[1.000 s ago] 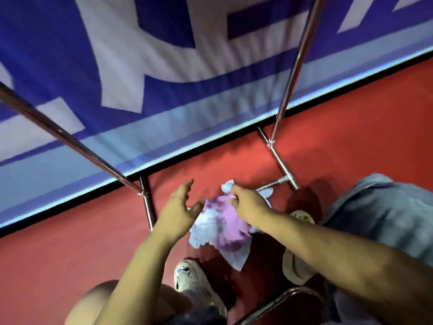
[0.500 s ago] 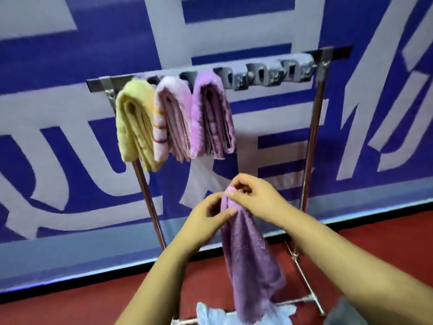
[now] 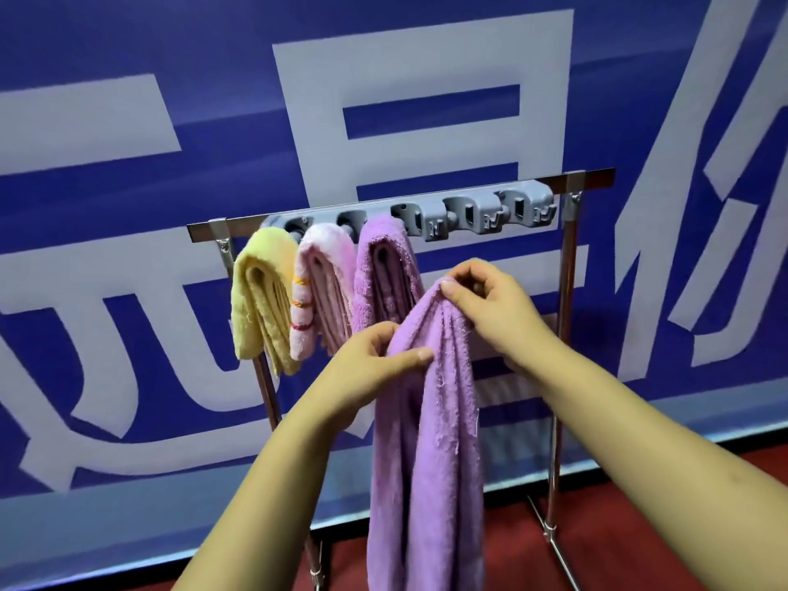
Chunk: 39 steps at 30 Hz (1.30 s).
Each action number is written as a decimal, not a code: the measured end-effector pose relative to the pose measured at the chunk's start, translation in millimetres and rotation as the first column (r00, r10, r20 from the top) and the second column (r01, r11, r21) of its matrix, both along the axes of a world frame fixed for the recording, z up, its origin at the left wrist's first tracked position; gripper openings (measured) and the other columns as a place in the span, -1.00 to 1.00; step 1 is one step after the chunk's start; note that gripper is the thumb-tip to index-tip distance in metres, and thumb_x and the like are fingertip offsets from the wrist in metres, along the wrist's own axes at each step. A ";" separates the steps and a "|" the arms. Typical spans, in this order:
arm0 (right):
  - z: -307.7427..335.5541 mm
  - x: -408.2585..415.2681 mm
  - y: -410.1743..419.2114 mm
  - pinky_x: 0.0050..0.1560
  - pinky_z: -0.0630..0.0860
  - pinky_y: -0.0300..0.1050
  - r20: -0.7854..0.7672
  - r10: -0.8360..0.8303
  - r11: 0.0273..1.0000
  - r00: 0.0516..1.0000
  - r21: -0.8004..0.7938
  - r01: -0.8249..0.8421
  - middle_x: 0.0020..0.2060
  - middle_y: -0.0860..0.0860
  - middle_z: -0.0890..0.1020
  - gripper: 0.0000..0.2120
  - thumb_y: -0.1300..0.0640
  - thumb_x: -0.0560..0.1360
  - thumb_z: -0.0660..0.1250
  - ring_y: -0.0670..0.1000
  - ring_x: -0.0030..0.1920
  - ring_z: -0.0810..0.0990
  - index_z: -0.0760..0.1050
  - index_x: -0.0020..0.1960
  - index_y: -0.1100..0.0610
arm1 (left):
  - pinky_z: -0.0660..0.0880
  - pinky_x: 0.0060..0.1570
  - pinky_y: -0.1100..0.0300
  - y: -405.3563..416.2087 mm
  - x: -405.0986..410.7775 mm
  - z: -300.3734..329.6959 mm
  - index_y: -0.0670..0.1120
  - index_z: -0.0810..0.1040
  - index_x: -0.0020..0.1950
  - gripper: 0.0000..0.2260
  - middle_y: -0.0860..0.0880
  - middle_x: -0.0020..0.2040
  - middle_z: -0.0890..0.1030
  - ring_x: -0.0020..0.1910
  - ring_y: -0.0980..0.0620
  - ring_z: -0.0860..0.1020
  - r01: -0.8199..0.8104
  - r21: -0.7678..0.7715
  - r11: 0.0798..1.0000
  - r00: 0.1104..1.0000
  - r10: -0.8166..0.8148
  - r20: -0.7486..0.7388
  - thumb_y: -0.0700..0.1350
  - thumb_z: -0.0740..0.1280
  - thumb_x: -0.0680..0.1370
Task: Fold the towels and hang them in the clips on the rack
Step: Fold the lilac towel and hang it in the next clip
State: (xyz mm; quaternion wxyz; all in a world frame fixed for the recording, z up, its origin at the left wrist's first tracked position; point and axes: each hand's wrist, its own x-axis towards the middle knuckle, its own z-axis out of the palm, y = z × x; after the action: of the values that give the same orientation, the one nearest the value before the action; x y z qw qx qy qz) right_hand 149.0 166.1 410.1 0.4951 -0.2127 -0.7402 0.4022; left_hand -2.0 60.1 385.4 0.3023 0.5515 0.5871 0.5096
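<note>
A long purple towel (image 3: 430, 454) hangs bunched from both my hands in front of the rack (image 3: 567, 266). My right hand (image 3: 486, 305) pinches its top end. My left hand (image 3: 375, 356) grips its left edge a little lower. On the grey clip strip (image 3: 482, 215) three folded towels hang side by side: a yellow towel (image 3: 260, 305), a pink towel (image 3: 320, 287) and a purple towel (image 3: 383, 270). The clips to their right hold nothing.
The metal rack stands on a red floor (image 3: 665, 518) close to a blue and white banner wall (image 3: 170, 121). Its right upright and foot bar (image 3: 550, 531) run down beside the hanging towel.
I have risen from the floor, where my hands were at a heap of towels. The purple towel is lifted to rack height, and my hands have moved apart along its top edge.
</note>
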 end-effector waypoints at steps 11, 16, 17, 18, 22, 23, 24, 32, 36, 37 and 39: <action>-8.4 4.3 38.9 -0.24 0.40 -0.20 -0.053 -0.170 0.967 0.984 -0.203 0.157 -0.31 -0.05 0.54 -0.91 0.16 0.50 0.34 -0.08 -0.27 0.48 0.53 -0.18 0.03 | 0.61 -0.04 0.13 -41.3 -41.4 16.9 -0.16 0.50 0.14 -0.56 -0.14 -0.03 0.63 -0.11 0.04 0.61 0.025 -0.143 0.989 0.995 -0.038 -0.090 -0.14 0.54 0.32; -34.7 -10.8 39.8 -0.19 0.44 -0.22 0.083 -0.255 0.936 0.963 -0.229 0.267 -0.12 0.02 0.60 -0.93 0.11 0.51 0.33 0.01 -0.12 0.55 0.50 -0.04 0.09 | 0.58 0.09 0.03 -20.0 -23.2 27.4 -0.02 0.51 0.20 -0.43 -0.28 0.09 0.61 -0.06 -0.02 0.60 -0.154 -0.029 0.988 0.984 0.156 0.086 -0.05 0.58 0.23; -41.6 -11.2 33.8 -0.17 0.43 -0.24 0.124 -0.258 0.940 0.958 -0.196 0.278 -0.05 0.03 0.59 -0.90 0.09 0.49 0.34 0.00 -0.08 0.55 0.48 -0.01 0.07 | 0.59 0.04 0.10 -15.0 -18.3 27.8 -0.03 0.53 0.17 -0.44 -0.23 0.06 0.61 -0.08 0.02 0.59 -0.193 -0.015 0.981 0.972 0.193 0.136 -0.05 0.61 0.22; -48.2 -10.7 24.0 -0.14 0.42 -0.24 0.140 -0.258 0.948 0.956 -0.155 0.279 0.01 0.04 0.57 -0.85 0.06 0.47 0.37 -0.02 -0.05 0.54 0.47 0.01 0.04 | 0.57 -0.04 0.16 -10.0 -15.6 27.4 -0.03 0.55 0.13 -0.48 -0.17 0.04 0.61 -0.11 0.04 0.59 -0.226 -0.003 0.974 0.957 0.222 0.188 -0.06 0.61 0.22; -81.0 1.5 -40.2 0.00 0.46 -0.35 0.045 0.027 0.978 0.999 -0.210 -0.017 -0.06 -0.07 0.59 -0.62 -0.18 0.31 0.44 -0.13 -0.06 0.57 0.46 0.01 -0.01 | 0.56 -0.06 0.11 5.2 -13.3 25.7 -0.12 0.57 0.06 -0.57 -0.19 0.08 0.62 -0.08 -0.03 0.61 -0.288 0.000 0.958 0.898 0.270 0.349 -0.09 0.56 0.24; -90.7 4.7 -55.5 -0.01 0.47 -0.39 0.066 0.123 0.962 0.990 -0.252 -0.103 -0.08 -0.11 0.62 -0.53 -0.25 0.24 0.46 -0.19 -0.08 0.58 0.45 0.02 -0.03 | 0.56 -0.02 0.08 8.4 -13.3 25.7 -0.13 0.57 0.05 -0.57 -0.21 0.10 0.61 -0.03 -0.06 0.61 -0.298 0.005 0.955 0.884 0.274 0.378 -0.08 0.55 0.24; -102.4 7.3 -65.1 -0.01 0.49 -0.39 0.122 0.167 0.955 0.978 -0.267 -0.130 -0.07 -0.17 0.63 -0.46 -0.28 0.17 0.48 -0.23 -0.08 0.58 0.45 0.03 -0.05 | 0.56 0.00 0.06 10.4 -12.7 25.7 -0.15 0.57 0.05 -0.58 -0.22 0.10 0.61 -0.01 -0.08 0.61 -0.304 0.017 0.953 0.873 0.271 0.407 -0.09 0.55 0.25; -97.7 22.2 -45.1 -0.40 0.27 -0.30 0.220 -0.056 0.984 0.974 -0.150 0.091 -0.54 -0.09 0.45 -0.79 0.18 0.44 0.41 -0.18 -0.47 0.33 0.39 -0.27 0.11 | 0.47 -0.31 0.26 13.2 -13.7 13.3 -0.08 0.52 0.09 -0.82 -0.05 -0.02 0.59 -0.26 0.11 0.52 -0.352 0.031 0.936 0.827 0.295 0.478 -0.27 0.35 0.53; -52.4 16.4 -37.6 -0.34 0.27 -0.29 0.282 -0.211 0.972 0.936 0.157 0.172 -0.37 0.02 0.47 -0.87 0.11 0.48 0.31 -0.07 -0.35 0.37 0.38 -0.19 0.10 | 0.54 -0.30 0.19 6.0 -11.6 -13.2 -0.09 0.39 0.32 -0.62 -0.14 0.02 0.53 -0.35 0.12 0.50 -0.266 -0.061 0.962 0.835 0.261 0.484 -0.30 0.34 0.53; -39.9 14.4 -36.2 -0.31 0.27 -0.28 0.284 -0.238 0.956 0.929 0.239 0.172 -0.30 0.04 0.50 -0.91 0.11 0.48 0.30 -0.06 -0.30 0.40 0.42 -0.15 0.10 | 0.60 -0.16 0.07 3.4 -10.5 -20.6 -0.08 0.36 0.36 -0.57 -0.17 0.11 0.54 -0.26 0.08 0.57 -0.239 -0.099 0.966 0.837 0.256 0.484 -0.29 0.35 0.53; -16.7 8.4 -31.4 -0.30 0.28 -0.26 0.275 -0.243 0.951 0.930 0.255 0.173 -0.28 0.02 0.52 -0.93 0.10 0.48 0.30 -0.02 -0.26 0.43 0.46 -0.13 0.10 | 0.59 0.04 -0.11 -4.3 -8.1 -32.0 -0.04 0.32 0.40 -0.51 -0.17 0.12 0.60 -0.10 -0.03 0.64 -0.173 -0.194 0.966 0.852 0.245 0.462 -0.24 0.37 0.52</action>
State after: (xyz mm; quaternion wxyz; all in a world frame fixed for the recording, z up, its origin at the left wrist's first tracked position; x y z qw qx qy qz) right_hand 157.4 134.7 393.3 0.4367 -0.2917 -0.8214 0.2226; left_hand -10.1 55.7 353.4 0.4208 0.3165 0.5853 0.6166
